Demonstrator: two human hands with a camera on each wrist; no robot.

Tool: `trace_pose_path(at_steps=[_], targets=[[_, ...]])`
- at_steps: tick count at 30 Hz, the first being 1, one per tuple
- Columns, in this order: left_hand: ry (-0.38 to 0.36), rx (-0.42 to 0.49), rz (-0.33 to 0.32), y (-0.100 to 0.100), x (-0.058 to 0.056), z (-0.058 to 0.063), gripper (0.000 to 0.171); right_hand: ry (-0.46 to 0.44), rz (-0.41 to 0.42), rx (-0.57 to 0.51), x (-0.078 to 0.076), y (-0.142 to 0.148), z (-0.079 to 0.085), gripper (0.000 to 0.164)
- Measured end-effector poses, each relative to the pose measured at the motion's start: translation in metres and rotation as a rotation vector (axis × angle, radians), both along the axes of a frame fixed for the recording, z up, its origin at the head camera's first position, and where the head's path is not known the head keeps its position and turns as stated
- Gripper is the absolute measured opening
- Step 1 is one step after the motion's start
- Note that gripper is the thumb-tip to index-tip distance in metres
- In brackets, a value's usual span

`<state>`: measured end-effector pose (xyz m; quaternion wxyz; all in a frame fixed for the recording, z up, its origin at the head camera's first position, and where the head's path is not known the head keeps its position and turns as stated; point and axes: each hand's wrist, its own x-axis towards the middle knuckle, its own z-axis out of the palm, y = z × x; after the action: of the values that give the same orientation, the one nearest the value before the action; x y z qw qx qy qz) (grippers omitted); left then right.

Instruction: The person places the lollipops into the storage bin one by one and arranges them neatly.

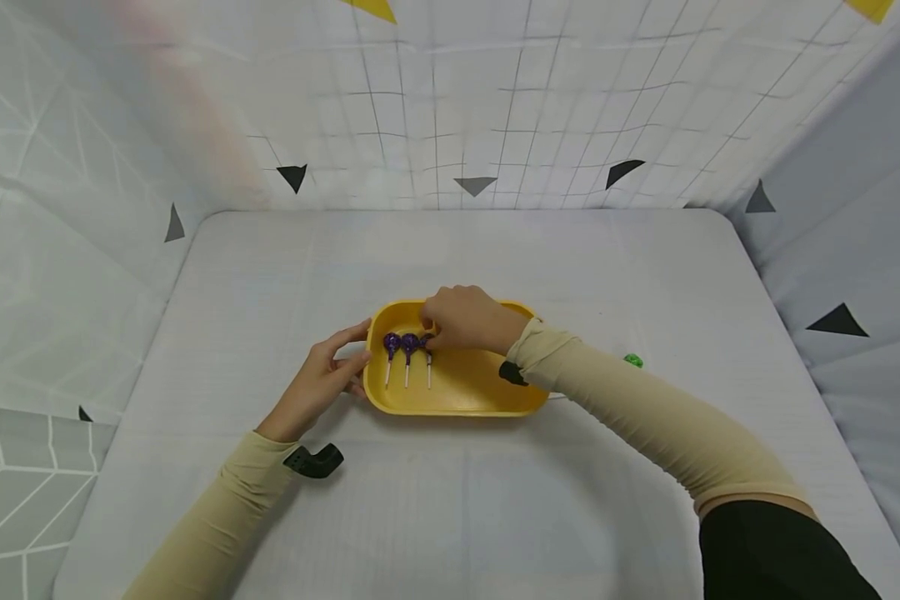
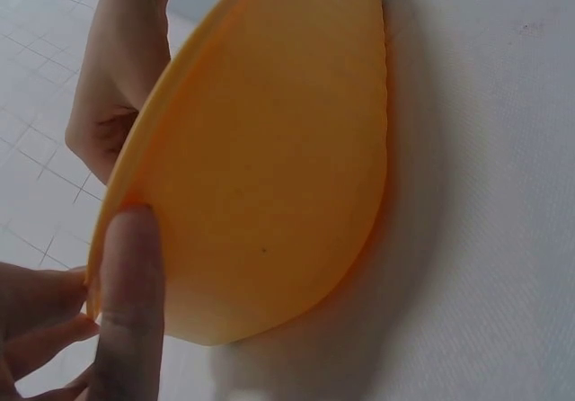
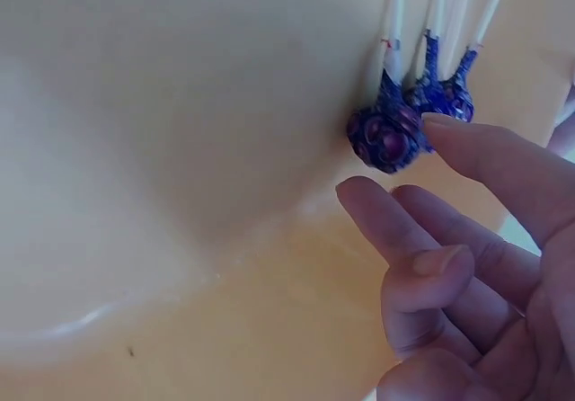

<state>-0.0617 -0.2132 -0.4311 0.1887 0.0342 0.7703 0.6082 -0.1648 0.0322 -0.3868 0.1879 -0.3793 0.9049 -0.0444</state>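
Note:
A shallow yellow tray (image 1: 487,392) sits on the white table. My left hand (image 1: 321,373) grips its left end, the thumb (image 2: 133,284) against the outer wall and fingertips at the rim. Inside, towards that end, three purple-wrapped lollipops (image 1: 409,343) lie side by side, white sticks towards me. My right hand (image 1: 471,319) is over the tray by the rightmost lollipop (image 3: 384,138). In the right wrist view its thumb and fingers are spread beside that lollipop's head; a gap shows below the head. Whether the thumb touches it, I cannot tell.
To the right of the tray, a green-wrapped ball (image 1: 633,360) shows beyond my right sleeve (image 1: 645,417). A short white stick (image 1: 558,396) pokes out beside the tray, partly hidden by the arm. Patterned white cloth (image 1: 480,100) hangs around the table.

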Motion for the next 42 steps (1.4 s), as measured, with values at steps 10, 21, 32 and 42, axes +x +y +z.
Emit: trace_pose_path(at_steps=[10, 21, 32, 42], targets=[[0.013, 0.004, -0.002, 0.001, 0.000, 0.000, 0.055, -0.010, -0.037, -0.036, 0.001, 0.019, 0.022, 0.034], [0.026, 0.005, -0.012, 0.000, 0.001, -0.001, 0.056, -0.023, -0.126, -0.048, -0.002, 0.055, 0.036, 0.037], [0.030, 0.012, -0.016, 0.001, 0.001, -0.001, 0.056, -0.007, -0.228, -0.049, -0.006, 0.102, 0.053, 0.033], [0.029, 0.008, -0.012, 0.002, 0.002, 0.001, 0.056, -0.011, -0.345, -0.065, 0.000, 0.152, 0.059, 0.028]])
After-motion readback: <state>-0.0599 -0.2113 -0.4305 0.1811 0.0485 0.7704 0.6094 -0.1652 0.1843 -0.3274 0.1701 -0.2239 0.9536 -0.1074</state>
